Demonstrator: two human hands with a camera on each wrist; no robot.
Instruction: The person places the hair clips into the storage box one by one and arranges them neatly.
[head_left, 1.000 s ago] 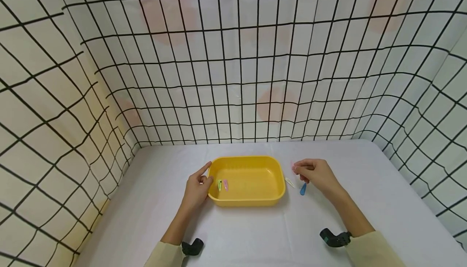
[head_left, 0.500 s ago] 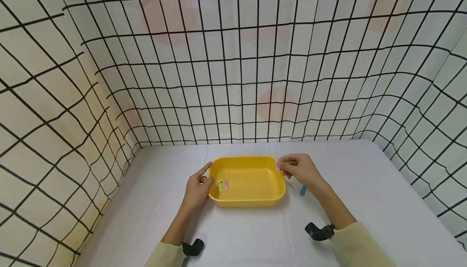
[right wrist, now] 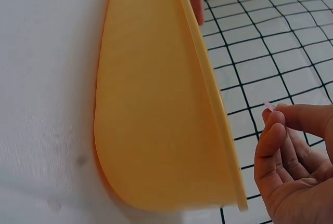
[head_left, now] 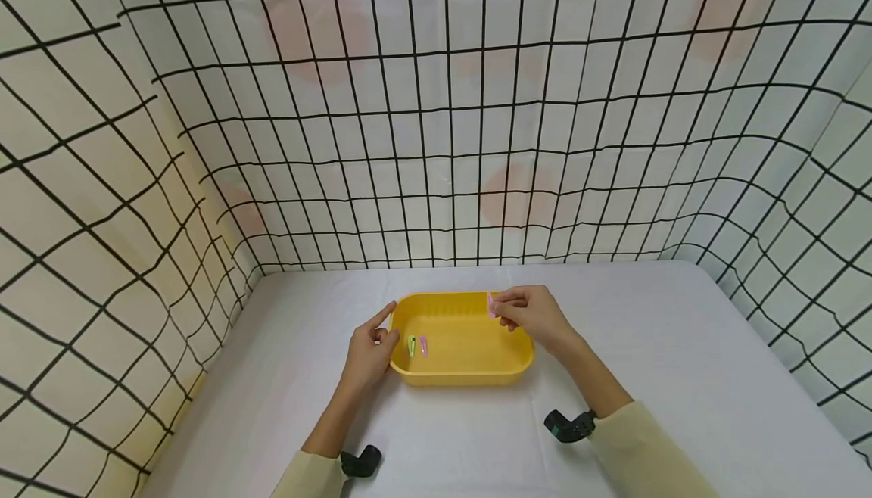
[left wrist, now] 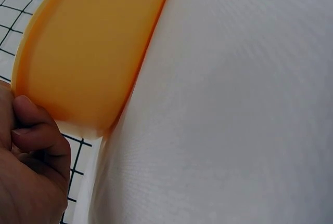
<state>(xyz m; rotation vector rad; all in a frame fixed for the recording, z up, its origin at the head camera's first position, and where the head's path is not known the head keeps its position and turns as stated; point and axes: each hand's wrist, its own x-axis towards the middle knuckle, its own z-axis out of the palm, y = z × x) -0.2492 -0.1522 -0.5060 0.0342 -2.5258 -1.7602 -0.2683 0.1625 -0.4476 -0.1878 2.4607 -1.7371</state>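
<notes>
A yellow plastic tray [head_left: 463,379] sits on the white-covered table. At its left end my left hand [head_left: 368,354] holds the rim, thumb over the edge and index finger along the outside. Over the tray's back right corner, my right hand [head_left: 534,315] pinches a pink hair clip [head_left: 490,306] between thumb and fingertips. In the right wrist view, the tip of that clip [right wrist: 269,106] pokes out past the fingers, above rim height. Inside the tray, near the left end, a green hair clip [head_left: 412,346] and another pink hair clip [head_left: 424,345] lie side by side.
White walls with a black grid [head_left: 450,135] enclose the table [head_left: 463,437] at the back and both sides. My right hand and forearm hide the spot just right of the tray. Black wrist cameras [head_left: 361,461] sit at both sleeve cuffs.
My right hand has carried the pink hair clip leftward from beside the tray to over it. The white and blue clips right of the tray are now hidden. My left hand stays put.
</notes>
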